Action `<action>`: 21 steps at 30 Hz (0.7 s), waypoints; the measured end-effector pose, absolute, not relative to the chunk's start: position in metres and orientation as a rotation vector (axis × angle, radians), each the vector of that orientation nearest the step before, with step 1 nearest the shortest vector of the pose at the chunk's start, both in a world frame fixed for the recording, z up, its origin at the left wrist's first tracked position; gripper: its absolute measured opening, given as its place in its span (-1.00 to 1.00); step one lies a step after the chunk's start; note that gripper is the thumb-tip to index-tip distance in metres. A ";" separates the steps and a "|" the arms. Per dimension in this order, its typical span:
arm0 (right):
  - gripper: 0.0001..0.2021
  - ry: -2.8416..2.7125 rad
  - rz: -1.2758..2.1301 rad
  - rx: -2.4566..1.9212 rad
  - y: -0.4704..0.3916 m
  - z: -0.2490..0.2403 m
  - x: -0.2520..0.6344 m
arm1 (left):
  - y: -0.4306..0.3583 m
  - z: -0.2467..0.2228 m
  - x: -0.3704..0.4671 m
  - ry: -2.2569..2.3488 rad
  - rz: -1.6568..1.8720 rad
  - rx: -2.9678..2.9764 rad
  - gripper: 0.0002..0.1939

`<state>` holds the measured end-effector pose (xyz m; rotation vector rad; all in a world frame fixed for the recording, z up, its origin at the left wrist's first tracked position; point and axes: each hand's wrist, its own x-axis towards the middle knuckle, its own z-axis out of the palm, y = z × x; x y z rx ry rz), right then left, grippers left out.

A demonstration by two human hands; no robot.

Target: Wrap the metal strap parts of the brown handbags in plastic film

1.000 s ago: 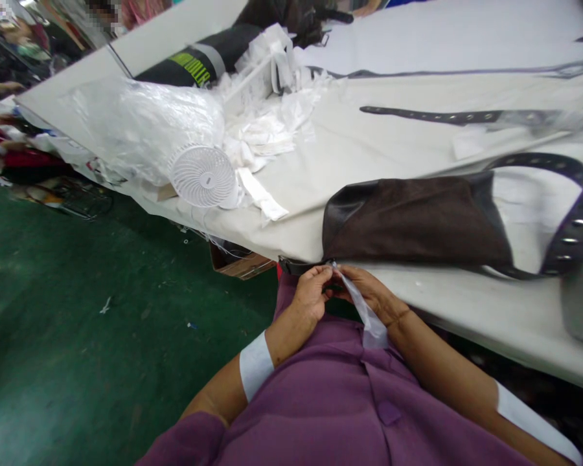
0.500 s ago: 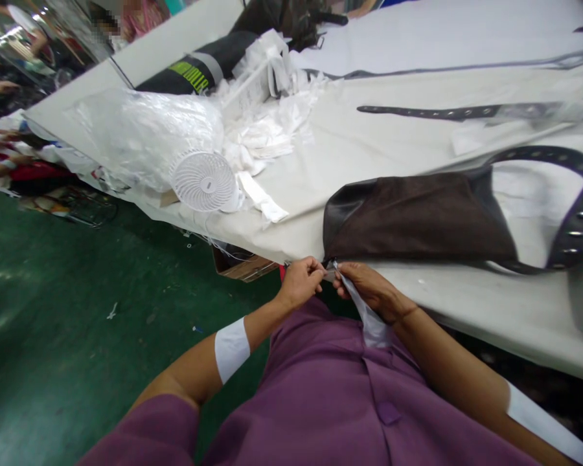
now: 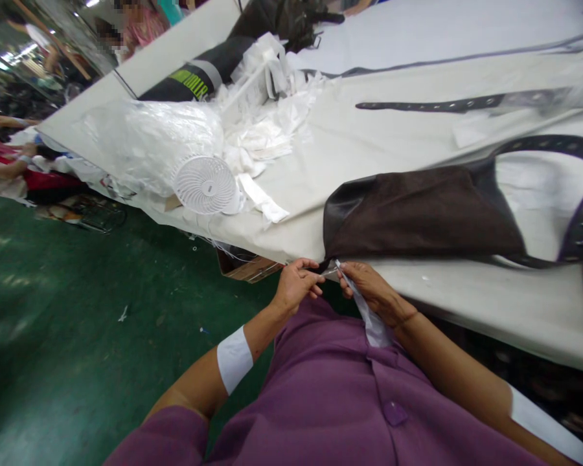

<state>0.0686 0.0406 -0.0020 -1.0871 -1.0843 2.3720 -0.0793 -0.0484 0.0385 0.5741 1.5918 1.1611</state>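
A dark brown bag (image 3: 427, 213) with black leather ends lies on the white-covered table, its strap (image 3: 548, 144) with metal eyelets looping off to the right. At the bag's lower left corner, by the table edge, my left hand (image 3: 298, 285) is closed, fingers pinched at a small dark end; what exactly it grips is too small to tell. Just right of it, my right hand (image 3: 369, 288) pinches a strip of thin white wrapping (image 3: 373, 327) that hangs down against the purple shirt.
A white fan (image 3: 206, 184) stands near the table's left edge beside clear plastic (image 3: 146, 136) and crumpled white wrapping (image 3: 267, 139). Another strap (image 3: 427, 105) lies farther back. Below the edge is a cardboard box (image 3: 247, 268). People sit at the far left.
My left hand's fingers have spread a little at the bag's corner. My right hand keeps its pinch on the white strip. The view has shifted slightly.
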 end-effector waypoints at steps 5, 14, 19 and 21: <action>-0.70 -1.043 2.376 -1.101 0.038 0.002 0.067 | -0.049 0.035 -0.076 1.619 1.208 0.499 -0.71; -0.79 -0.948 2.439 -1.052 0.040 0.010 0.071 | -0.054 0.040 -0.077 1.827 1.250 0.893 -0.84; -0.82 -0.945 2.440 -1.006 0.040 0.008 0.072 | -0.051 0.050 -0.079 1.873 1.351 1.066 -0.83; -0.82 -0.939 2.434 -0.991 0.041 0.006 0.071 | -0.048 0.051 -0.080 1.878 1.328 1.085 -0.83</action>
